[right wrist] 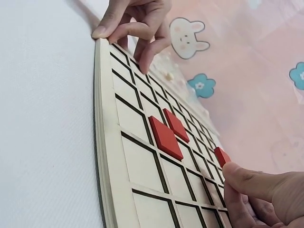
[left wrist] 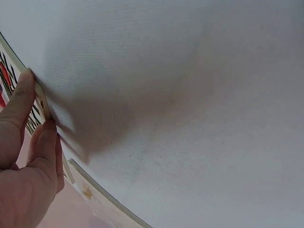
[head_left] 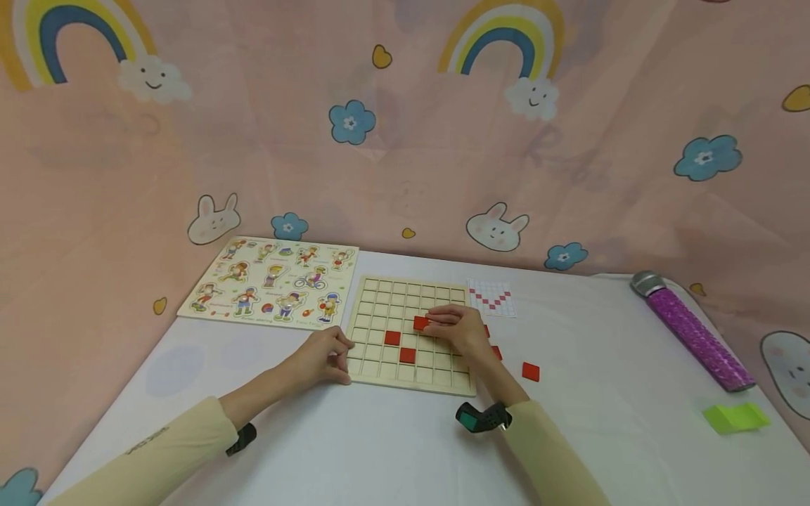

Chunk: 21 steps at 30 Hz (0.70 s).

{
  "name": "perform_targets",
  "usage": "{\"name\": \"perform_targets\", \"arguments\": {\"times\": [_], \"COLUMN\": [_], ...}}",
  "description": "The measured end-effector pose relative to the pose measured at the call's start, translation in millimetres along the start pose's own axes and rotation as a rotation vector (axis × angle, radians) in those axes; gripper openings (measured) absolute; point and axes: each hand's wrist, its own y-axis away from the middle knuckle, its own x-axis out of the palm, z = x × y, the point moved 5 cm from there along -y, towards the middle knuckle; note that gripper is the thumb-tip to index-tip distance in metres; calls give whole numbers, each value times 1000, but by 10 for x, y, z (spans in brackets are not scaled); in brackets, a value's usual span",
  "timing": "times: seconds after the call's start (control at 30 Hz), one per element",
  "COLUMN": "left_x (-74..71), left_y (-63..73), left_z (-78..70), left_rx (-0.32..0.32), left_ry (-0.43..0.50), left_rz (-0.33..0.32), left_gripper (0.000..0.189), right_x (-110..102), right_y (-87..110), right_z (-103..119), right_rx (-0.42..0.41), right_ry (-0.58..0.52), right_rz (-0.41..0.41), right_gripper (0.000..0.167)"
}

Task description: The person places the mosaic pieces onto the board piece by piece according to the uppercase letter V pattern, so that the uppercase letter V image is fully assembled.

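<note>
A wooden grid board (head_left: 411, 387) lies on the white table, with two red square tiles (head_left: 392, 338) (head_left: 408, 355) on it. My left hand (head_left: 321, 357) grips the board's near left corner between thumb and fingers. Over the middle of the grid, my right hand (head_left: 460, 329) pinches another red tile (right wrist: 221, 156) between thumb and fingertips. Loose red tiles (head_left: 531, 371) lie to the right of the board, some partly hidden behind the right hand and wrist. A pattern card (head_left: 491, 299) with red squares in a V shape lies by the board's far right corner.
A picture puzzle board (head_left: 266, 281) with figures lies at the back left, close to the grid board. On the right are a purple glitter microphone (head_left: 696, 337) and a bright green paper pad (head_left: 736, 417). A pink patterned cloth (head_left: 405, 161) hangs behind the table.
</note>
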Motion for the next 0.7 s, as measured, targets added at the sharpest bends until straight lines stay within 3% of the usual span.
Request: {"name": "perform_targets", "arguments": {"times": [0.7], "left_x": [-19], "left_y": [-2], "left_z": [-20], "left_rx": [20], "left_ry": [-25], "left_rz": [3], "left_gripper": [26], "right_x": [336], "right_y": [-119], "right_z": [189], "right_rx": [-63], "right_ry": [93], "right_rz": [32], "right_gripper": [29]}}
